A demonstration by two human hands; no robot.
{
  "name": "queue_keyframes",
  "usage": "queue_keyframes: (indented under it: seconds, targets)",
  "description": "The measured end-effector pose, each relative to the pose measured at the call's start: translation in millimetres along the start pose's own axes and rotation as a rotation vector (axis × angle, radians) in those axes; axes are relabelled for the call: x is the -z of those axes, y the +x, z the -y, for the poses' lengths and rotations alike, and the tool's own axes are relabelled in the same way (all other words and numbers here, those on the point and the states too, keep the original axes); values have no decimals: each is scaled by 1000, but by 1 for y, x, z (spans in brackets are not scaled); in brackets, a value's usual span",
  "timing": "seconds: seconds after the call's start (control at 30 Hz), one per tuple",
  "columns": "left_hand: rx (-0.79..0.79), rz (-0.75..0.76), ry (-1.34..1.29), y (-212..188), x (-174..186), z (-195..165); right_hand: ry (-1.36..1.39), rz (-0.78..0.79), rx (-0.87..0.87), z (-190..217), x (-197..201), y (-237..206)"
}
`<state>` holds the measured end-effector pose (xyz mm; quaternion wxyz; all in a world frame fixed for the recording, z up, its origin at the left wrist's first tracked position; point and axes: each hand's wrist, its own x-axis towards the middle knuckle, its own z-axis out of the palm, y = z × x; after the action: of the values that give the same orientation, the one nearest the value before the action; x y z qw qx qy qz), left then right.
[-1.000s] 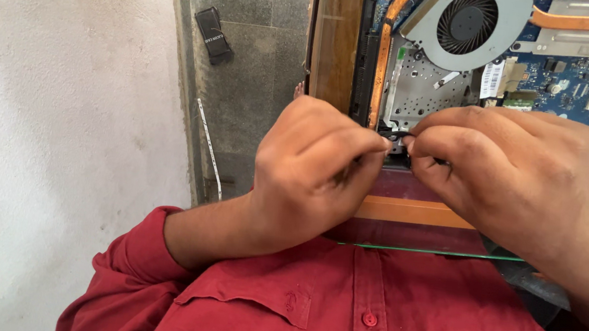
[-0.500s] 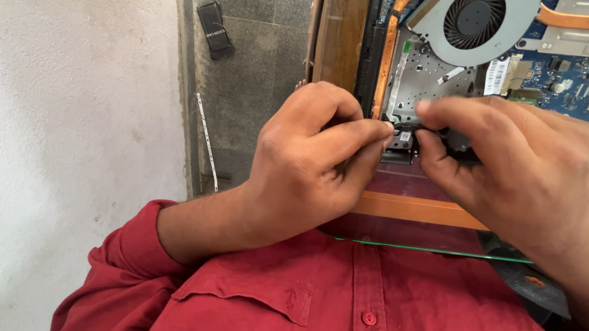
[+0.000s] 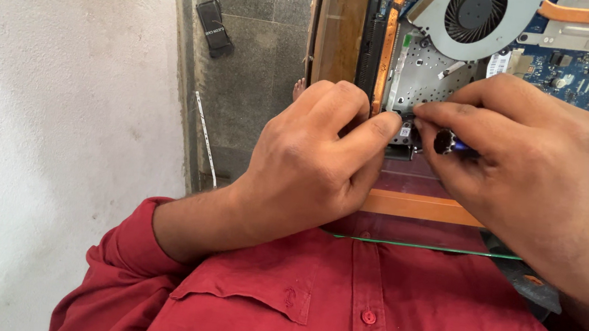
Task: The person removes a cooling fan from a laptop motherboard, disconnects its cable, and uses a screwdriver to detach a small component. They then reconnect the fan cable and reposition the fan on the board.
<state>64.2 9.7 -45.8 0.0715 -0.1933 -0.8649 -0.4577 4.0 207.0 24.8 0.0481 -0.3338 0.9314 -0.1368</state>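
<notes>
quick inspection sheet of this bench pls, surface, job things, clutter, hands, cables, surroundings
surface: grey stone slab with a wooden strip.
job's things: opened laptop, cooling fan and metal plate exposed.
clutter: small black part and a thin white strip on the slab.
grippers: left hand pinches at the plate's lower edge; right hand holds a small dark tool there.
cables: orange flat cable along the laptop's side.
surroundings: pale rough wall; red shirt.

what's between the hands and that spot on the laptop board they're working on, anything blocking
Nothing visible blocks it. The left hand and right hand already meet at the near edge of the opened laptop, fingertips on a small metal part. The right hand pinches a small dark tool.
</notes>
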Motion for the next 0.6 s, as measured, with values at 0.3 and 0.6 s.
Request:
queue_keyframes:
  seconds: [0.3, 0.6]
  targets:
    - [-87, 70, 116, 4, 2, 1, -85, 148, 85, -13, 3, -6]
    - [29, 56, -14, 14, 5, 3, -36, 62, 33, -12, -1, -5]
